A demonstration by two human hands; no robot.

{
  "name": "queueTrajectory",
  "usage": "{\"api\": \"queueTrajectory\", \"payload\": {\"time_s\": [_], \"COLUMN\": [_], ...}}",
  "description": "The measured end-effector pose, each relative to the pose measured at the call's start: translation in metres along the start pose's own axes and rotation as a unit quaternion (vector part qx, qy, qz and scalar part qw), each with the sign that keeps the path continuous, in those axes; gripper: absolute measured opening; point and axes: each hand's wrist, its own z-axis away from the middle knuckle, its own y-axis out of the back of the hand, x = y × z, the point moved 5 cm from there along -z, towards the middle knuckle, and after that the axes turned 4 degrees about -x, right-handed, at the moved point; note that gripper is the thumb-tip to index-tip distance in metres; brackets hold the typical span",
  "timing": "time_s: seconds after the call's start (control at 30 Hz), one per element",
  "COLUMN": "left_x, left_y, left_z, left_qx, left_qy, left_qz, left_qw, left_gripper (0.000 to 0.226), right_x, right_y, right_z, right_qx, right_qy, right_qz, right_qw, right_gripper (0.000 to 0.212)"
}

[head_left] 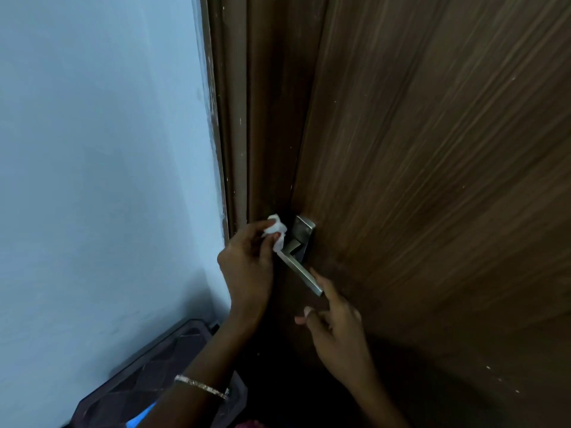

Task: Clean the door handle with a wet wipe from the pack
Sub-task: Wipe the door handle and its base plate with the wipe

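Note:
A silver lever door handle (301,273) on a square plate sits on the brown wooden door (432,180). My left hand (247,267) holds a crumpled white wet wipe (276,231) and presses it against the handle's base, near the plate. Lower down, my right hand (336,329) has its index finger stretched out, touching the free end of the lever, while the other fingers hang loosely curled. The wipe pack is not in view.
The dark brown door frame (238,134) runs up the left of the door, beside a pale blue wall (108,149). A dark patterned object (160,366) lies low on the left, with a blue item (142,418) near the bottom edge.

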Motion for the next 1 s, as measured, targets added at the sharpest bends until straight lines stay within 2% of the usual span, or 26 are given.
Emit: {"api": "queueTrajectory", "payload": {"time_s": [0.17,0.27,0.4,0.53,0.83,0.93,1.0], "left_x": [0.032,0.028,0.012,-0.005,-0.016,-0.025,-0.038], "left_y": [-0.024,-0.029,-0.034,-0.042,-0.05,-0.053,-0.056], "left_z": [-0.025,-0.025,-0.019,-0.013,-0.006,-0.004,-0.001], "left_qx": [-0.073,-0.071,-0.054,-0.087,-0.11,-0.111,-0.118], "left_qy": [-0.146,-0.161,-0.082,-0.016,0.041,0.069,0.136], "left_qz": [-0.072,-0.078,-0.122,-0.157,-0.141,-0.111,-0.07], "left_qw": [0.984,0.981,0.988,0.984,0.983,0.985,0.981], "left_gripper": [0.024,0.024,0.026,0.026,0.02,0.029,0.043], "right_x": [0.0,0.001,0.001,0.0,0.002,0.001,0.002], "right_y": [-0.001,-0.001,-0.004,-0.004,-0.007,-0.008,-0.009], "right_z": [0.001,0.002,0.002,0.003,0.003,0.003,0.002], "right_qx": [-0.003,0.005,0.023,0.026,0.042,0.055,0.057], "right_qy": [-0.001,-0.001,-0.004,-0.003,-0.004,-0.003,-0.008], "right_qz": [0.001,0.003,0.017,0.018,0.039,0.053,0.059], "right_qw": [1.0,1.0,1.0,0.999,0.998,0.997,0.997], "right_gripper": [0.063,0.064,0.063,0.065,0.074,0.076,0.079]}}
